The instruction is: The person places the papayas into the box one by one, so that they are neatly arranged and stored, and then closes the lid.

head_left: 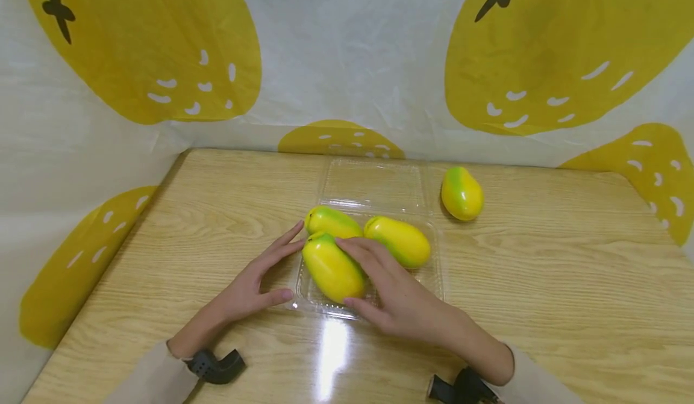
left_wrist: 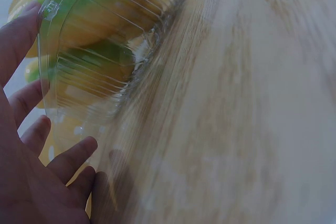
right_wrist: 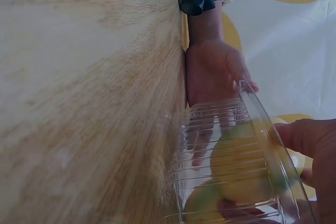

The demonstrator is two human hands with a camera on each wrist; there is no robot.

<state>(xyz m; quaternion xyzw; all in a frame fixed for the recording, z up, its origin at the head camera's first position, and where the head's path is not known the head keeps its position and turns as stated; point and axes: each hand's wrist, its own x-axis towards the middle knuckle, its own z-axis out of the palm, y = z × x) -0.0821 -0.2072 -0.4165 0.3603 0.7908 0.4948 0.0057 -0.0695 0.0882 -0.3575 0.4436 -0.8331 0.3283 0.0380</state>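
Observation:
A clear plastic clamshell box (head_left: 434,283) lies with its lid (head_left: 374,184) folded back. Inside it are three yellow-green mangoes: one at the back left (head_left: 336,220), one at the right (head_left: 403,241) and one at the front left (head_left: 333,271). My right hand (head_left: 403,301) grips the front-left mango, thumb near its lower end and fingers over its upper side. With fingers spread, my left hand (head_left: 244,289) rests along the box's left side. In the left wrist view, its fingertips are right at the box's rim (left_wrist: 44,77).
Another mango (head_left: 462,193) stands on the wooden table (head_left: 542,283), right of the lid. A white cloth (head_left: 352,49) printed with big yellow fruit hangs behind the table and along its left side. Black wrist devices (head_left: 217,366) sit at both sleeves.

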